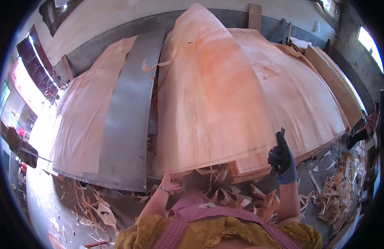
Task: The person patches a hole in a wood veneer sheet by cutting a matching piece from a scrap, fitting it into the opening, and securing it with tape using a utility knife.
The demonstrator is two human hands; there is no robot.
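A long pale wood veneer sheet (200, 103), with an orange-tinted patch, lies in front of me and blurs slightly along its right side. My left hand (170, 184) is bare with a band at the wrist; its fingers are spread at the sheet's near left edge, one fingertip seeming to touch it. My right hand (281, 158) wears a black and grey glove beside the near right corner. Its fingers wrap around a dark knife-like tool (282, 131), whose flat end points up past the thumb. Under the glove, the handle is mostly hidden.
To the right lies a stack of veneer (295, 95). At left, a grey metal-looking strip (125, 120) runs beside another veneer sheet (86, 112). Torn scraps (341, 191) heap on the floor at right, and more shavings (103, 211) lie near my left.
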